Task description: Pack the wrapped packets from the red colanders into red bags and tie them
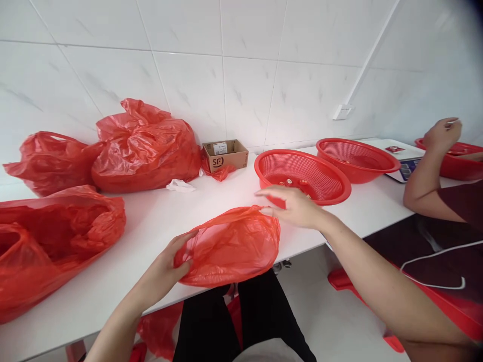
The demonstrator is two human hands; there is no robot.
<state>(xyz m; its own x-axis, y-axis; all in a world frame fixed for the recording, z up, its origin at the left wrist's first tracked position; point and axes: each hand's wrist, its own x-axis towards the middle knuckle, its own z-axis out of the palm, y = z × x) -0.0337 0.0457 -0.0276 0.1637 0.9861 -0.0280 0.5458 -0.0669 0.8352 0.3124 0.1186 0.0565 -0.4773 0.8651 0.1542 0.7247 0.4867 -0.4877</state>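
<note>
A thin red plastic bag (237, 246) lies at the front of the white table with its mouth spread wide. My left hand (162, 274) is at the bag's left rim, its thumb and fingers around the film. Over the bag's far right edge hovers my right hand (296, 207), fingers stretched out and apart, the thumb close to the rim; it is slightly blurred. Just beyond that hand stands a red mesh basket (332, 188) with a few small wrapped pieces (290, 181) at its bottom. The right hand covers part of the basket's near rim.
Full red bags (147, 151) sit against the tiled wall, and a large opened red bag (56, 241) lies at left. A small cardboard box (228, 160) stands behind. At right are another basket (358, 171), a scale (405, 171) and a co-worker's arm (428, 173).
</note>
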